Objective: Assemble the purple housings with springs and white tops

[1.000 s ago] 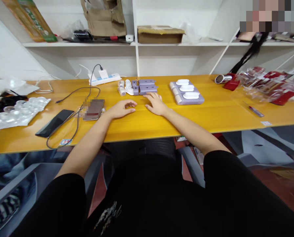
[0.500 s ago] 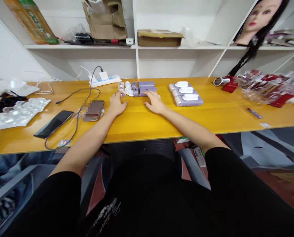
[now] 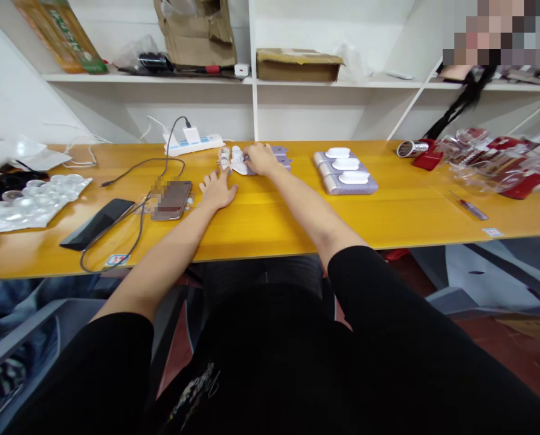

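My left hand (image 3: 218,190) lies palm down on the yellow table with its fingers spread. Its fingertips are just in front of the clear parts (image 3: 225,158). White parts (image 3: 238,162) stand in a row beside these. My right hand (image 3: 261,159) reaches over the small purple pieces, its fingers bent down at the right edge of the white parts; what its fingertips touch is hidden. Behind that hand, purple pieces (image 3: 281,156) show in part. To the right sit purple blocks (image 3: 348,184) with three white oval pieces (image 3: 346,164) on top.
On the left lie two phones (image 3: 98,223) (image 3: 174,200), a dark cable (image 3: 142,226) and clear domes (image 3: 38,196). A power strip (image 3: 197,144) stands behind. Far right are a screwdriver (image 3: 473,208), a grater drum (image 3: 412,148) and red-and-clear parts (image 3: 491,160).
My right hand has moved left and a little back, from the front of the purple pieces to over them beside the white parts. My left hand has stayed nearly in place.
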`<action>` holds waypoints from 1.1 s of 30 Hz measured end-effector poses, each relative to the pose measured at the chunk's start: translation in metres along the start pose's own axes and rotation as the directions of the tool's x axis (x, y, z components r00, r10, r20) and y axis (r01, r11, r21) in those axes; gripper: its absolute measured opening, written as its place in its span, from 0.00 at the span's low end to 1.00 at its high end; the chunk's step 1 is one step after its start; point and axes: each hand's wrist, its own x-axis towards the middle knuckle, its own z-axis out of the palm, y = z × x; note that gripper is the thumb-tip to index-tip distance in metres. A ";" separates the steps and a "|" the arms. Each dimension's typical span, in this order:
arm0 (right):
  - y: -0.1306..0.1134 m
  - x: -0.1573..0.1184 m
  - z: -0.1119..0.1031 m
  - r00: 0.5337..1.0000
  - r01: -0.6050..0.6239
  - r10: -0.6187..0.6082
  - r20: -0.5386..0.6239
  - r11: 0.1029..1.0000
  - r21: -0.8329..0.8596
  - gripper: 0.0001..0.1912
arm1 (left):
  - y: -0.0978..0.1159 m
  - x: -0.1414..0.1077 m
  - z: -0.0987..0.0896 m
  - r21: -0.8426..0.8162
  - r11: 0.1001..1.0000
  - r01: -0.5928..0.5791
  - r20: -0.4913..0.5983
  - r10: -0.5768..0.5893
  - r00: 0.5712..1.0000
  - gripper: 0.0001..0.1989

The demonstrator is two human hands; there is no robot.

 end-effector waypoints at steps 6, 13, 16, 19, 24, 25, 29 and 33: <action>0.005 -0.013 -0.008 0.994 0.046 -0.034 -0.106 0.992 0.121 0.24 | -0.006 0.003 0.003 -0.132 0.991 -0.003 -0.070 -0.007 0.997 0.57; 0.049 -0.032 -0.008 0.981 -0.069 0.096 -0.169 0.985 0.160 0.24 | -0.016 0.016 0.012 -0.213 0.975 -0.056 -0.090 0.037 0.995 0.56; 0.066 -0.035 -0.003 0.977 -0.136 0.159 -0.145 0.978 0.156 0.26 | -0.018 0.023 0.013 -0.210 0.977 -0.040 -0.067 0.026 0.997 0.54; 0.073 -0.034 0.001 0.975 -0.156 0.174 -0.139 0.979 0.134 0.25 | -0.020 0.026 0.014 -0.219 0.975 -0.041 -0.086 0.023 0.996 0.46; 0.068 -0.032 0.005 0.972 -0.153 0.178 -0.154 0.975 0.163 0.25 | -0.024 0.022 0.013 -0.238 0.970 -0.042 -0.167 0.002 0.986 0.30; 0.066 -0.032 0.005 0.973 -0.147 0.173 -0.152 0.975 0.166 0.25 | -0.025 0.021 0.012 -0.240 0.970 -0.042 -0.182 -0.003 0.983 0.26; 0.054 -0.023 0.004 0.978 -0.146 0.165 -0.129 0.979 0.140 0.25 | -0.027 0.020 0.004 -0.270 0.960 -0.075 -0.208 0.018 0.978 0.11; 0.031 -0.004 0.002 0.986 -0.112 0.125 -0.112 0.986 0.121 0.26 | -0.025 0.018 -0.001 -0.290 0.954 -0.082 -0.191 0.026 0.981 0.10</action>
